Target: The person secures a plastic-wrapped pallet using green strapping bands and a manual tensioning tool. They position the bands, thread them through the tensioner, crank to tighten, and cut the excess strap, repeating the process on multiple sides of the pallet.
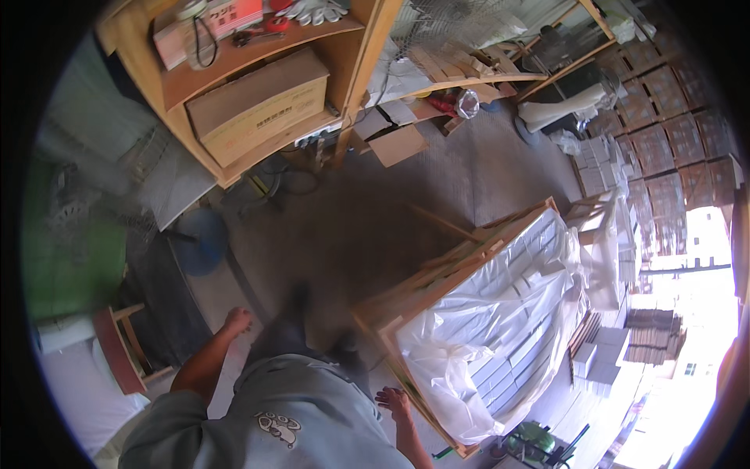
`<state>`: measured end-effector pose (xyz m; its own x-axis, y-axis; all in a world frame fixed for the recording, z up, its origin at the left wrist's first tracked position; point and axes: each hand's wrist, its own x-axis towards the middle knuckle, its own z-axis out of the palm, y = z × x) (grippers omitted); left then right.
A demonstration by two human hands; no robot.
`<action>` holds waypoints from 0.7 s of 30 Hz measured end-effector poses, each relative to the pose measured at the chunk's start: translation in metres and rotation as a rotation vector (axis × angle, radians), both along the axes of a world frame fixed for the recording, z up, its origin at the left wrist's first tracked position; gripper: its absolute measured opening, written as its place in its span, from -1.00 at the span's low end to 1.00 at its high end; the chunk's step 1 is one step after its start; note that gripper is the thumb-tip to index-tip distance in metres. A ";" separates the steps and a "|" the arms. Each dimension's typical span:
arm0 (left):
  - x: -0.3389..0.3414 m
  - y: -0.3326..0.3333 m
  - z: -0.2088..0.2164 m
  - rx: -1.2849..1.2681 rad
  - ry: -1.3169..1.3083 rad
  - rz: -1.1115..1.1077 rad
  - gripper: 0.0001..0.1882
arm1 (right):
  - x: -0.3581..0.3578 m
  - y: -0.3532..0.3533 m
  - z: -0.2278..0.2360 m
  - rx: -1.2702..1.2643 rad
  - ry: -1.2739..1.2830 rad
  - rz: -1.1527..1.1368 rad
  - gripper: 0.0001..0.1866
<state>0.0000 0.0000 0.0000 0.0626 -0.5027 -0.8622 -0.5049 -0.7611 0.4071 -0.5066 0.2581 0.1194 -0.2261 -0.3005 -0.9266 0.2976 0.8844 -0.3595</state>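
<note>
My left hand (238, 320) hangs out to the left of my body, over the floor, its fingers curled in. Nothing shows in it. A pale strip (232, 361) lies below that forearm; I cannot tell whether it is floor or a board. Low on the right, my right hand (394, 401) is held with its fingers apart and nothing in them. It is nearest to a wooden-framed crate (380, 332), whose rows of pale boxes (504, 377) lie under clear plastic sheeting (445, 344). A gap separates the hand from the frame.
Ahead on the left stands a wooden shelf (366, 59) with a large cardboard carton (262, 105) and white gloves (312, 11). A blue round object (201, 242) is on the floor at left. Stacked, wrapped cartons (664, 148) line the far right, and an opened cardboard piece (398, 145) lies ahead.
</note>
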 end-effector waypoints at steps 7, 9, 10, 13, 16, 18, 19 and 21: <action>0.005 -0.092 -0.012 -0.086 0.012 -0.133 -0.77 | 0.041 -0.036 0.017 -0.031 0.011 -0.137 -0.53; -0.002 -0.113 -0.014 -0.069 0.055 -0.109 -0.78 | 0.049 -0.036 0.019 -0.004 0.021 -0.169 -0.54; -0.008 -0.123 -0.014 -0.051 0.079 -0.093 -0.79 | 0.052 -0.036 0.021 0.009 0.031 -0.179 -0.54; -0.032 -0.150 -0.011 -0.008 0.087 -0.108 -0.80 | 0.056 -0.033 0.030 0.045 0.053 -0.227 -0.55; -0.061 -0.173 -0.004 0.009 0.098 -0.201 -0.82 | 0.053 -0.036 0.040 0.070 0.064 -0.264 -0.56; -0.077 -0.188 0.001 -0.007 0.093 -0.279 -0.81 | 0.048 -0.043 0.045 0.086 0.075 -0.298 -0.60; -0.083 -0.196 0.005 -0.010 0.095 -0.298 -0.81 | 0.043 -0.050 0.047 0.090 0.054 -0.286 -0.61; -0.102 -0.215 0.013 -0.007 0.063 -0.354 -0.79 | 0.024 -0.066 0.053 0.118 0.029 -0.258 -0.64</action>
